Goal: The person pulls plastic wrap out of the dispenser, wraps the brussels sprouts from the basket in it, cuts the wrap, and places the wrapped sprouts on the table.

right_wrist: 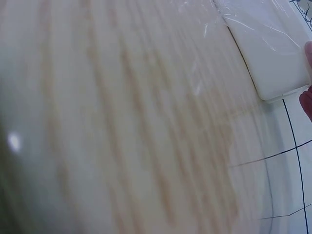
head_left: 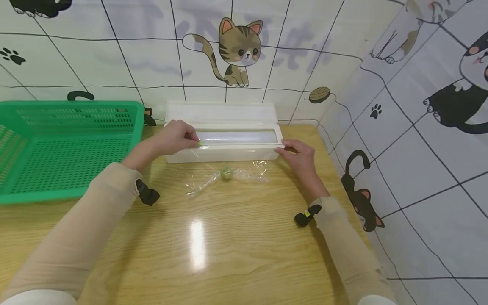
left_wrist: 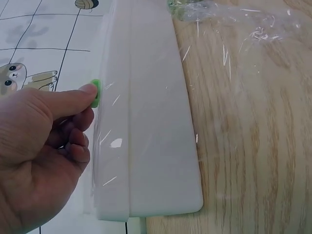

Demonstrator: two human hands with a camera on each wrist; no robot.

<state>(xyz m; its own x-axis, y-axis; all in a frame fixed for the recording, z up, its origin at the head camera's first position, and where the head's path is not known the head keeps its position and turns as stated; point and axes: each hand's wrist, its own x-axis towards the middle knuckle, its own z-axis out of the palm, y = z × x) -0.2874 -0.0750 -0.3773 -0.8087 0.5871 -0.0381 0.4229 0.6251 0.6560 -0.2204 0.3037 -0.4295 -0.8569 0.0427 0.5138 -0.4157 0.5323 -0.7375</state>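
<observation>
A white cling film dispenser box (head_left: 225, 154) stands with its lid (head_left: 221, 112) raised, and a roll of clear film (head_left: 236, 137) lies inside. Near the box's left end, my left hand (head_left: 175, 137) pinches a small green slide cutter (left_wrist: 96, 93) on its front rim. My right hand (head_left: 301, 156) grips the front right corner, thumb in front and a finger on top. Clear film (head_left: 248, 173) hangs over the box front onto the table. On the wood, a round pale-green item (head_left: 226, 173) sits wrapped in film, its exact kind unclear.
A green plastic basket (head_left: 76, 148) stands left of the box, close to my left forearm. Behind the box rises a wall with a cat-print covering (head_left: 152, 63); another wall (head_left: 419, 169) runs along the right side of the wooden table (head_left: 236, 237).
</observation>
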